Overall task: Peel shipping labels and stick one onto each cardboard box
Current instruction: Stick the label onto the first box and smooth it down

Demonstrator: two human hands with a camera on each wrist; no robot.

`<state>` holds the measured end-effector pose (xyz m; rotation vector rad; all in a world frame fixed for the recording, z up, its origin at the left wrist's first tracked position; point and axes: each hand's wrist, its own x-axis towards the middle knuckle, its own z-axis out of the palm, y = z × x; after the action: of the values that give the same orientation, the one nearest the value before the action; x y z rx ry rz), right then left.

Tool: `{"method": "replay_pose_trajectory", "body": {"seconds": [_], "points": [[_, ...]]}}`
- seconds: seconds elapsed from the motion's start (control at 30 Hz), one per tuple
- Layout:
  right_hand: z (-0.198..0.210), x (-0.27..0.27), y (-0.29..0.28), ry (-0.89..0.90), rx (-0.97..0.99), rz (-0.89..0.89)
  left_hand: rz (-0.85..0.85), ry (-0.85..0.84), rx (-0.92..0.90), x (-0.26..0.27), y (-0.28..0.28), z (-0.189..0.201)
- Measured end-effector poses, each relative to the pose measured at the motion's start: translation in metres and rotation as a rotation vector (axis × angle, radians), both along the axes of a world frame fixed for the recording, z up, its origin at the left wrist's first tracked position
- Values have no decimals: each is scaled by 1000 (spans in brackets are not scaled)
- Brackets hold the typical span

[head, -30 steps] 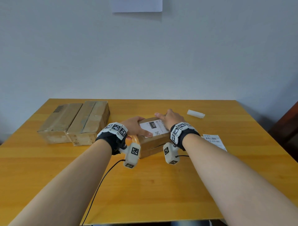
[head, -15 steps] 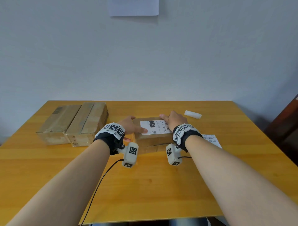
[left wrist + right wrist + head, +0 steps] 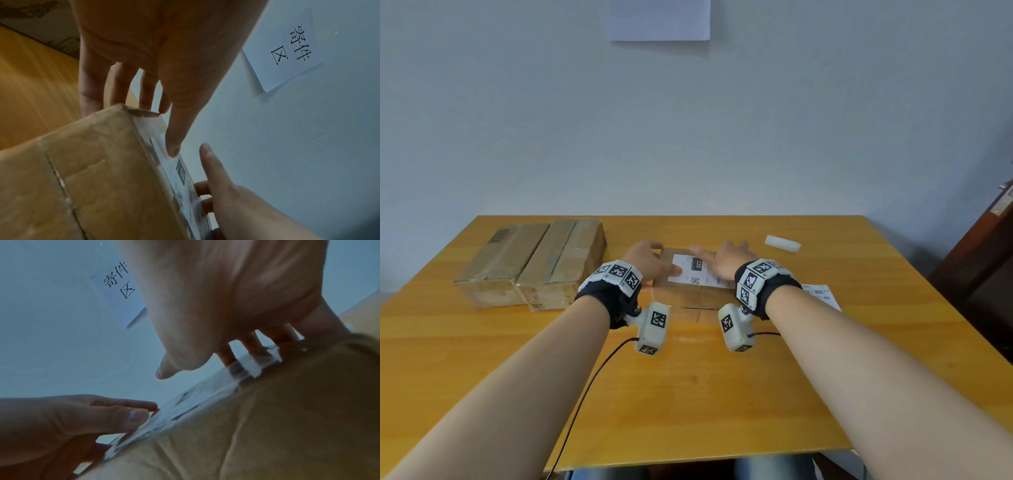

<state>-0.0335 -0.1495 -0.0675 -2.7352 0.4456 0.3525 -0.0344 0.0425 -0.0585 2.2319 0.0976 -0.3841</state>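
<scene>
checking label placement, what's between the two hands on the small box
The white shipping label, on top of the small box; the left hand touches its left edge, the right hand its right part. Clearest in the head view.

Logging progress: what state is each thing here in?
Small brown cardboard box: on table, labelled.
White shipping label: on that box, under both hands.
Left hand: thumb on label.
Right hand: fingers flat on label.
Two large brown cardboard boxes: side by side, no white label.
White printed sheet: flat on table.
</scene>
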Motion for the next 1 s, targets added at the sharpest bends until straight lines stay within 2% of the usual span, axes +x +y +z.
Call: {"method": "replay_pose_trajectory", "body": {"seconds": [0.13, 0.33, 0.73, 1.0], "points": [[3, -2, 12, 53, -49, -45, -67, 28, 42, -6, -4, -3], [-2, -2, 27, 100, -131, -75, -64, 44, 17, -5, -3, -6], [8, -3, 12, 11, -220, 88, -38, 88, -23, 0, 0, -11], [-2, 4, -6, -43, -152, 179, -40, 102, -43, 1, 2, -12]]}}
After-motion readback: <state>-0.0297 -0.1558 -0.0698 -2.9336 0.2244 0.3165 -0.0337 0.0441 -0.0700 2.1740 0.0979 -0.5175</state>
